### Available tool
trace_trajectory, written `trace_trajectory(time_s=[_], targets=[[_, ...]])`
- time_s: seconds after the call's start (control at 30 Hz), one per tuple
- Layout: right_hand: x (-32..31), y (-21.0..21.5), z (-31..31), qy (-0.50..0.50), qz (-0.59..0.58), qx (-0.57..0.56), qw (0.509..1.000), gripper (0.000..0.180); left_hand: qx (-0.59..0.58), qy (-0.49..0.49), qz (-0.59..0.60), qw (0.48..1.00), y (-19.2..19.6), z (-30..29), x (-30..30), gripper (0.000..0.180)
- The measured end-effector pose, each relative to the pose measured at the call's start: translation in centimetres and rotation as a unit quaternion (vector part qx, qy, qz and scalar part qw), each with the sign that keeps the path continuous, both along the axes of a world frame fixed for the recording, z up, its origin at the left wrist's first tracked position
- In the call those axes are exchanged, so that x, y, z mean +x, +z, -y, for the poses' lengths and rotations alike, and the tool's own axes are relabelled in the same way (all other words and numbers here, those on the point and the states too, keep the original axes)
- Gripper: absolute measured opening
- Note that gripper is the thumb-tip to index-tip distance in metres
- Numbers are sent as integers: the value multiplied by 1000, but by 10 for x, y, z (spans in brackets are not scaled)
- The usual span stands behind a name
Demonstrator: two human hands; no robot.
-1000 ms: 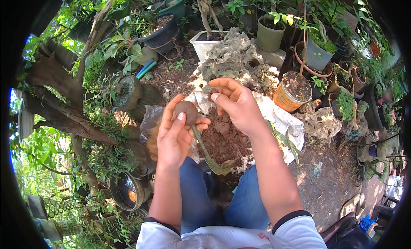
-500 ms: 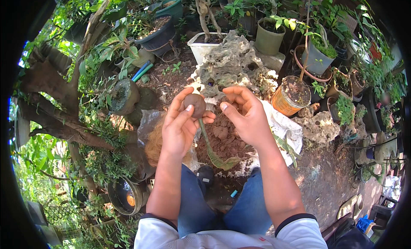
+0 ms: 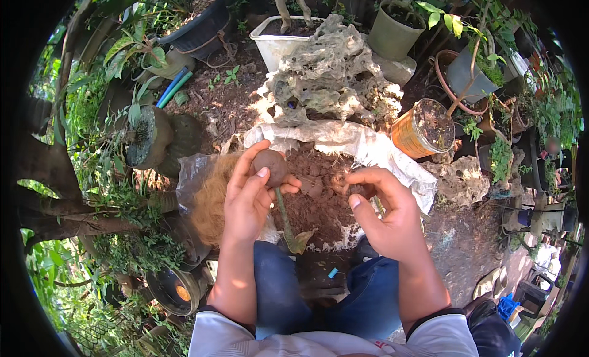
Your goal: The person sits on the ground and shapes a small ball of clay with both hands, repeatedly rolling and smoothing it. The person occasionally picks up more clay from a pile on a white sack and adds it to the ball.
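Note:
My left hand [image 3: 244, 203] is closed on a round brown soil ball [image 3: 270, 167], thumb in front and fingers behind. From the ball's underside a green stem cutting [image 3: 283, 219] hangs down, ending in a leaf with a browned tip. To the right, apart from the ball, my right hand [image 3: 388, 214] has its fingers loosely curled and a gap between thumb and forefinger. Nothing clearly shows in its grip; the inner side is shaded. Beneath both hands, loose reddish-brown soil [image 3: 319, 203] is heaped on a white sack [image 3: 412, 173].
Tan fibre [image 3: 215, 200] lies by clear plastic [image 3: 191, 173] on the left. A pitted rock [image 3: 331, 74] rises beyond the sack, beside a white planter [image 3: 276, 47]. An orange can [image 3: 414, 136] of soil stands right. A small blue piece [image 3: 333, 273] lies between my knees.
My right hand has moved down and right, farther from the soil ball. My left hand still holds the ball, slightly lower and to the left. The view has shifted too.

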State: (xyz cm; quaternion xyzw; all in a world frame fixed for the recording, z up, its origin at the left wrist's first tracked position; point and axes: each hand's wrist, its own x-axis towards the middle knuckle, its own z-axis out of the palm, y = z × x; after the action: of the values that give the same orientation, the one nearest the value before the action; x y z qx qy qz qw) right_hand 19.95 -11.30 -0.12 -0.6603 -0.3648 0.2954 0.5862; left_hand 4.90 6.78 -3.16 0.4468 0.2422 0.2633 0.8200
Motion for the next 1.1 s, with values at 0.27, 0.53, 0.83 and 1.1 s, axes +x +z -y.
trace_trajectory(time_s=[0.27,0.53,0.83,1.1], targets=[[18,-12,-13,-29,64,-38,997,26,-53,-29,-38,997,-22,-11,26,50],[14,-13,31,-86,74,-115,987,30,-72,-8,-41,997,-15,-9,8,52],[-23,0,68,-89,75,-118,986,30,6,-45,-14,999,0,3,-20,56],[-34,5,64,-84,84,-105,987,31,5,-62,10,998,10,8,-25,55]])
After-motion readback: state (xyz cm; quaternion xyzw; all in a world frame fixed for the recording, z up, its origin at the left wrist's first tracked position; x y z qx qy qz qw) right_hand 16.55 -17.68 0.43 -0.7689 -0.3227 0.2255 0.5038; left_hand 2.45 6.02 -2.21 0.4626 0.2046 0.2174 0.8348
